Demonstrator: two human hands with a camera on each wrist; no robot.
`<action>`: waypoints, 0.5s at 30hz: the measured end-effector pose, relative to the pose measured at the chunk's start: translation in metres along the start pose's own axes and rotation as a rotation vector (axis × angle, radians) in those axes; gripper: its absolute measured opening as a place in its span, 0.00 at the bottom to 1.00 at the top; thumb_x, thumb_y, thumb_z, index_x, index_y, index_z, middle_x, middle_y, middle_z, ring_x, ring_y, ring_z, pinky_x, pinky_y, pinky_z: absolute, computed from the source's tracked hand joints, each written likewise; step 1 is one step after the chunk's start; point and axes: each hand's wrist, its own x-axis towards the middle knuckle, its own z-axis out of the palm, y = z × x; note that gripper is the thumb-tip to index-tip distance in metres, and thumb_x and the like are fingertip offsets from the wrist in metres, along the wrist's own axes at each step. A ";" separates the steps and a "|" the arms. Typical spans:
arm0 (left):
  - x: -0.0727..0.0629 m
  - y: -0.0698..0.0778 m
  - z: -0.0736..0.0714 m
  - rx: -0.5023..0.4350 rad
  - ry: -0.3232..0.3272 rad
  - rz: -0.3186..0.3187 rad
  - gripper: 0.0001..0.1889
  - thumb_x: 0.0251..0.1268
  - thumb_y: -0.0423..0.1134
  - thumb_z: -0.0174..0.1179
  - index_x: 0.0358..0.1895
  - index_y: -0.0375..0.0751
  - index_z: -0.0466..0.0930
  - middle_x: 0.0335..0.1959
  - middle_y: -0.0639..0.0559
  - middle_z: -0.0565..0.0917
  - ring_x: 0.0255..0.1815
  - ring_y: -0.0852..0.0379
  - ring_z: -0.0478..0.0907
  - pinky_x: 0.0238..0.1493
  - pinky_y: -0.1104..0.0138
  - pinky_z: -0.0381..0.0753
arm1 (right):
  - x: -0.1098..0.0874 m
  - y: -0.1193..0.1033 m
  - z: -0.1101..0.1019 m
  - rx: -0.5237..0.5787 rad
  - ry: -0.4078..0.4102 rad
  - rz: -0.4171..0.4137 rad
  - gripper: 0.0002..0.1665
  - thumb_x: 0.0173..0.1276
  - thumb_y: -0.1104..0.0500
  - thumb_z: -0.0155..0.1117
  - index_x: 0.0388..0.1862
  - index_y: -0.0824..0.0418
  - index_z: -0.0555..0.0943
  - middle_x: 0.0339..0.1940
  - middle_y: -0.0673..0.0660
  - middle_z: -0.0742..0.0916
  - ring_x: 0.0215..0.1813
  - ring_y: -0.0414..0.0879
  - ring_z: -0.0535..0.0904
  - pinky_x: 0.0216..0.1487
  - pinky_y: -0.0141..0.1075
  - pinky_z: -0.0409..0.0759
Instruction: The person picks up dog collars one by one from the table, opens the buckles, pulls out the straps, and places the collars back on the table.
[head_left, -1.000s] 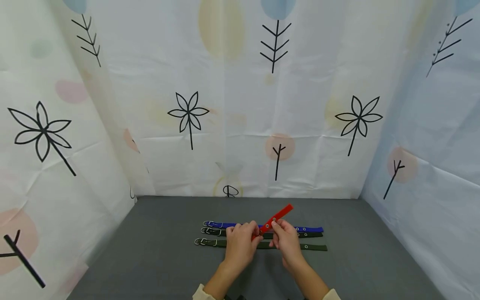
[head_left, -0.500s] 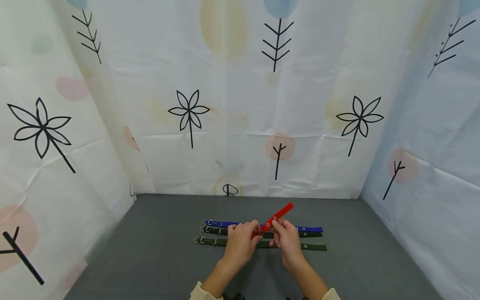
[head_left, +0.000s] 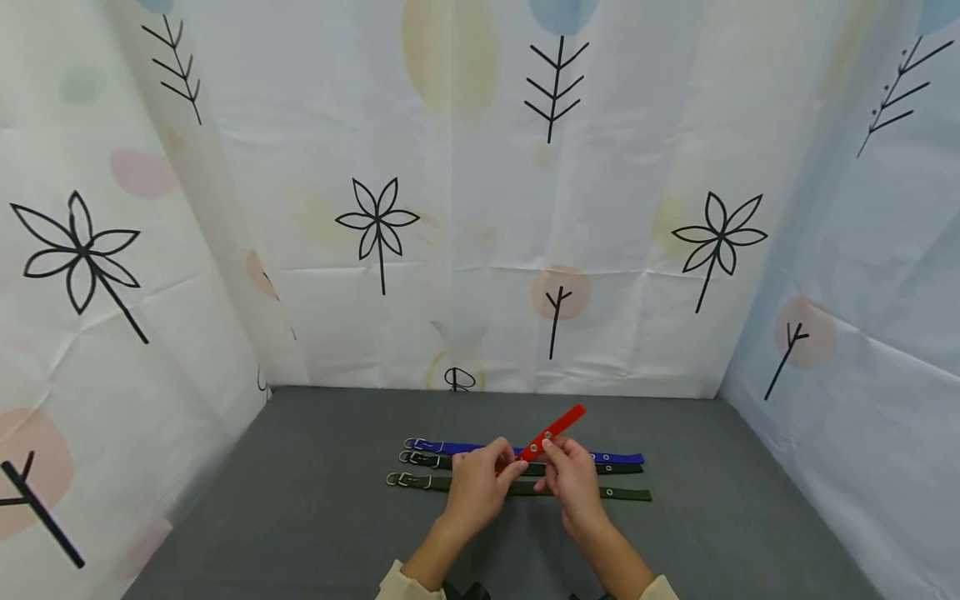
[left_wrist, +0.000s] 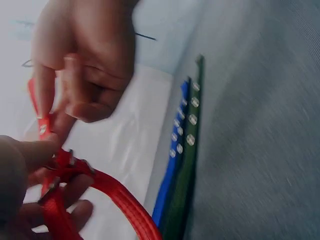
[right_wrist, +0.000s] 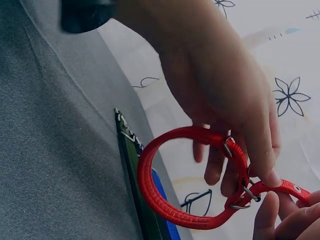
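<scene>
A red collar (head_left: 557, 429) is held between both hands above the table, its holed free end pointing up to the right. My left hand (head_left: 477, 483) pinches it near the metal buckle (right_wrist: 245, 196), where the strap is threaded into a round loop (right_wrist: 146, 182). My right hand (head_left: 576, 483) pinches the holed strap between thumb and fingers, just past the buckle. In the left wrist view, an eyelet (left_wrist: 43, 128) shows right at the right hand's fingertips. The loop is hidden behind my left hand in the head view.
Three collars lie side by side on the grey table (head_left: 322, 517) beneath the hands: a blue collar (head_left: 622, 458), a black collar (head_left: 622, 469) and a dark green collar (head_left: 633, 495). Their buckles face left. A patterned white curtain (head_left: 465, 317) stands behind and at both sides.
My left thumb and fingers have shifted slightly around the buckle area. The right hand and the red collar's free end stay almost in place.
</scene>
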 end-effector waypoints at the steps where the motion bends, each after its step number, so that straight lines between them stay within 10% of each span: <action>1: 0.001 0.000 -0.001 -0.045 -0.023 -0.037 0.13 0.63 0.51 0.65 0.26 0.54 0.74 0.17 0.67 0.71 0.20 0.66 0.67 0.36 0.60 0.61 | 0.000 0.000 0.000 -0.003 -0.002 -0.004 0.16 0.77 0.60 0.51 0.50 0.75 0.72 0.34 0.62 0.86 0.12 0.37 0.60 0.23 0.33 0.78; 8: 0.004 0.000 -0.013 -0.413 -0.130 -0.222 0.12 0.63 0.42 0.66 0.29 0.41 0.75 0.26 0.54 0.84 0.27 0.58 0.76 0.27 0.63 0.71 | -0.003 -0.001 0.003 -0.012 -0.007 -0.030 0.13 0.75 0.62 0.54 0.48 0.74 0.72 0.19 0.54 0.79 0.11 0.38 0.57 0.24 0.35 0.79; 15: 0.004 0.001 -0.014 -0.514 -0.094 -0.255 0.11 0.61 0.38 0.68 0.32 0.36 0.75 0.25 0.48 0.85 0.25 0.55 0.77 0.30 0.62 0.74 | -0.005 -0.002 0.006 -0.123 -0.038 -0.215 0.11 0.74 0.63 0.58 0.44 0.73 0.75 0.18 0.58 0.75 0.15 0.44 0.66 0.26 0.38 0.80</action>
